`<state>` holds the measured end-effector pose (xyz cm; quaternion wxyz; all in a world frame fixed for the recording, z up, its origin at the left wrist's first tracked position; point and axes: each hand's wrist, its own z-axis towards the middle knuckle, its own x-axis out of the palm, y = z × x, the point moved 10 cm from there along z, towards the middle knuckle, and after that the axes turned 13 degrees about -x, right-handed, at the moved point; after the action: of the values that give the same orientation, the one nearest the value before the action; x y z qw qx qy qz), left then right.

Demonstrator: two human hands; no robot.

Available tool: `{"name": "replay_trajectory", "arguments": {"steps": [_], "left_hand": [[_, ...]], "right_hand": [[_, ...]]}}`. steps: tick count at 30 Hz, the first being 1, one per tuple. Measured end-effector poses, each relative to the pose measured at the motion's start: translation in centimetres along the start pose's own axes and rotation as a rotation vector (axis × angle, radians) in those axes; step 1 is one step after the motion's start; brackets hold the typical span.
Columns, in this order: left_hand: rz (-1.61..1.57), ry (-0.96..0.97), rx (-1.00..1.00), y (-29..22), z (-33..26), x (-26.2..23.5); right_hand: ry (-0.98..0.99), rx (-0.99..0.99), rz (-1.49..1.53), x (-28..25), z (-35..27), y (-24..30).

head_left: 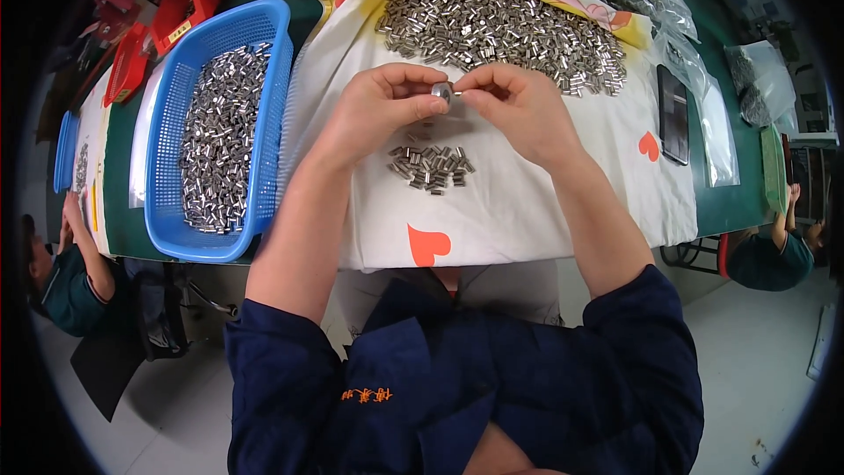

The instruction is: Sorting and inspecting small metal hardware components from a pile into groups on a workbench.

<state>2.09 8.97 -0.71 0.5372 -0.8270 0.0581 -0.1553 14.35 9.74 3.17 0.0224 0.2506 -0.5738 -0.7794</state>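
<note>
My left hand (387,105) and my right hand (519,105) meet above a white cloth with orange hearts (527,202), fingertips pinched together on one small silver metal tube (442,91). Just below the hands lies a small cluster of the same tubes (431,167). A large heap of silver tubes (501,22) is spread on the cloth beyond my hands.
A blue plastic basket (272,44) holding many tubes stands on the left of the green table. Red plastic items (176,0) lie at far left. A dark phone (674,114) and clear bags of parts (756,79) lie at right. Other people sit at both sides.
</note>
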Motion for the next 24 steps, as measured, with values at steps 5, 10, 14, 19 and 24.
{"name": "replay_trajectory", "arguments": {"steps": [5, 10, 14, 19, 24], "left_hand": [[0.001, 0.006, 0.011, 0.0, -0.1, 0.1], [0.012, 0.016, 0.034, 0.0, 0.0, 0.5], [0.021, -0.026, 0.045, 0.0, 0.0, 0.3], [0.024, -0.029, 0.045, 0.0, -0.1, -0.1], [0.007, -0.02, 0.024, 0.1, 0.0, -0.3]], "right_hand": [[0.024, -0.069, -0.008, 0.7, 0.0, 0.8], [-0.057, -0.356, -0.307, 0.6, -0.3, 3.1], [-0.139, -0.559, -0.494, 1.0, -0.9, 4.8], [-0.122, -0.488, -0.445, 1.0, -0.8, 4.4], [-0.087, -0.419, -0.348, 0.3, -0.3, 3.6]]}}
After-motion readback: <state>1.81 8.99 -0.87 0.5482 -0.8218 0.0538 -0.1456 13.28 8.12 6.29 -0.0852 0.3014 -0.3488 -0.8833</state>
